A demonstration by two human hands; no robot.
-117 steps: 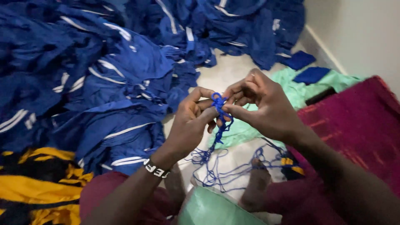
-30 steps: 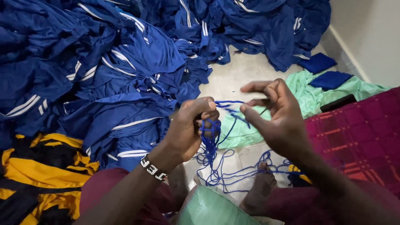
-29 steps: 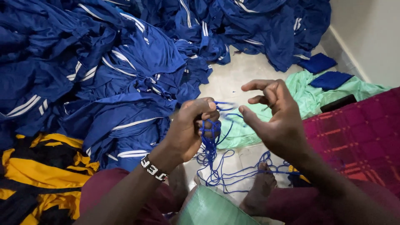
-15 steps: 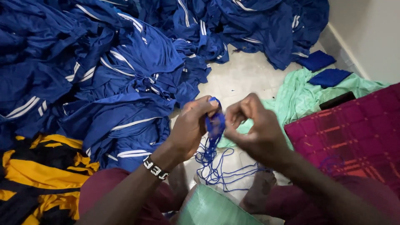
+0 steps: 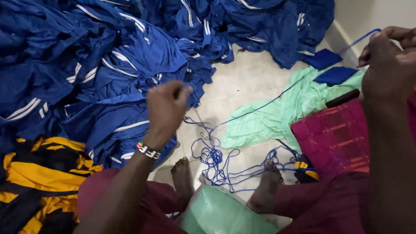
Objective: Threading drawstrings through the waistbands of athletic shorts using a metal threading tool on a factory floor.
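A big heap of blue garments with white stripes [image 5: 108, 73] fills the upper left and top of the frame, with yellow and black garments [image 5: 39, 173] at the lower left. A strip of pale floor [image 5: 247, 86] runs down the middle, the only open room, and it narrows toward the person's bare feet; a wall edge closes it off at the upper right.

At right lie a mint green cloth [image 5: 277, 117] and a magenta cloth [image 5: 342, 138].

The blue cord [image 5: 216, 160] lies mostly in a loose tangle at lower centre, so I judge much of it is not yet straightened. One strand runs taut to the upper right.

The right hand [image 5: 390, 65] pinches that strand, drawn far out. The left hand [image 5: 167, 106] is closed in a fist at centre left, apparently gripping the cord's other end.
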